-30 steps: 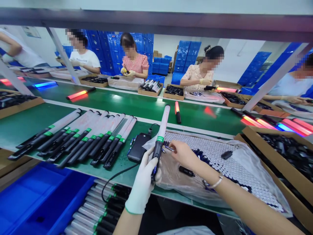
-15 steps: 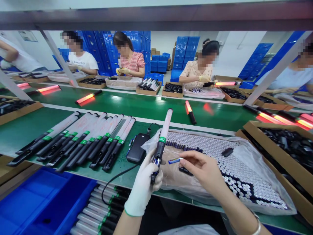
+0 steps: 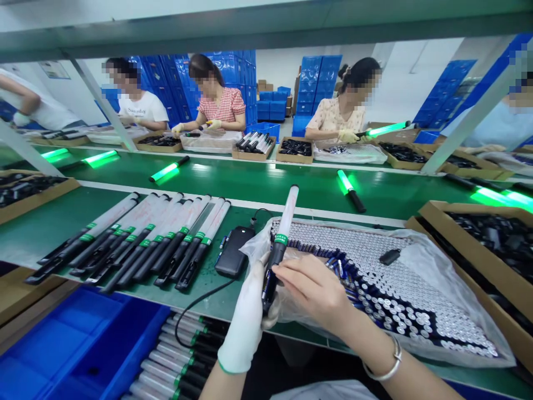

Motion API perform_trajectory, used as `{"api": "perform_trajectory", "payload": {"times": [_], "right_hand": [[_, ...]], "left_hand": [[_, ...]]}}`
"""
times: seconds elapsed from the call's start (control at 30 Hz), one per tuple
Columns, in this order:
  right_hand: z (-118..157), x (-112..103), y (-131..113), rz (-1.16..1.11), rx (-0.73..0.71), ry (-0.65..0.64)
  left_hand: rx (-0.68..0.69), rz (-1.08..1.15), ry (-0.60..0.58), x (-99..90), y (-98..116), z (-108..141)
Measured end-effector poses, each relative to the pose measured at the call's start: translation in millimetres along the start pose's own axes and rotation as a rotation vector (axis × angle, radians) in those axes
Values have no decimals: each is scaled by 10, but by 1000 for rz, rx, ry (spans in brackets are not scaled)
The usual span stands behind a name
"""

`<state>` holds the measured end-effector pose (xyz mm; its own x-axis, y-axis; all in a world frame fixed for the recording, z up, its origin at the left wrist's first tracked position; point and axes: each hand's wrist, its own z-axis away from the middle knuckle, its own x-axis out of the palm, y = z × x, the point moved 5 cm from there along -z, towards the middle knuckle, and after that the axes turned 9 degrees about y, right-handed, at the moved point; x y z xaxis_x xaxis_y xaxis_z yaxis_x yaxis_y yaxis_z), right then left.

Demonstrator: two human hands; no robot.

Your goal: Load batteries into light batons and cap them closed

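My left hand (image 3: 245, 316), in a white glove, is wrapped around the black handle of a light baton (image 3: 287, 216) with a white tube and a green band. The baton tilts up and away from me, its open battery compartment facing my right side. My bare right hand (image 3: 318, 289) is closed at that compartment, fingertips pressed against the handle. Whatever lies under those fingertips is hidden. Beneath and beyond my hands, plastic film surrounds a large block of upright batteries (image 3: 358, 239), with several loose blue ones lying beside it. A small black cover (image 3: 390, 256) rests on the batteries.
A row of light batons (image 3: 175, 233) lies to the left, beside a black box (image 3: 236, 253) with a cable. Cartons of black parts (image 3: 495, 233) stand at right. Beyond, green-lit batons (image 3: 170, 170) lie on the conveyor (image 3: 241, 175); co-workers sit across. Blue bins (image 3: 83, 344) are below.
My right hand has brought the battery it held leftward to the baton's handle, where it is now out of sight. The conveyor batons have moved right and turned from red to green.
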<state>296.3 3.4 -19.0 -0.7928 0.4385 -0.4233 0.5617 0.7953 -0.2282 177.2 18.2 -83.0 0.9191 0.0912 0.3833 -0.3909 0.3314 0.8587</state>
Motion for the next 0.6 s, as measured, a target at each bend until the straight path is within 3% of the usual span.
{"api": "perform_trajectory", "payload": {"times": [0.13,0.4,0.6], "right_hand": [[-25,-84,-30,-112,127,71],[149,21,79,-271,554,-18],[231,14,257,-225,852,43]], "left_hand": [[19,5,34,-46,17,-15],[48,6,118,-23,43,-8],[32,-24,124,157,-11,16]]}}
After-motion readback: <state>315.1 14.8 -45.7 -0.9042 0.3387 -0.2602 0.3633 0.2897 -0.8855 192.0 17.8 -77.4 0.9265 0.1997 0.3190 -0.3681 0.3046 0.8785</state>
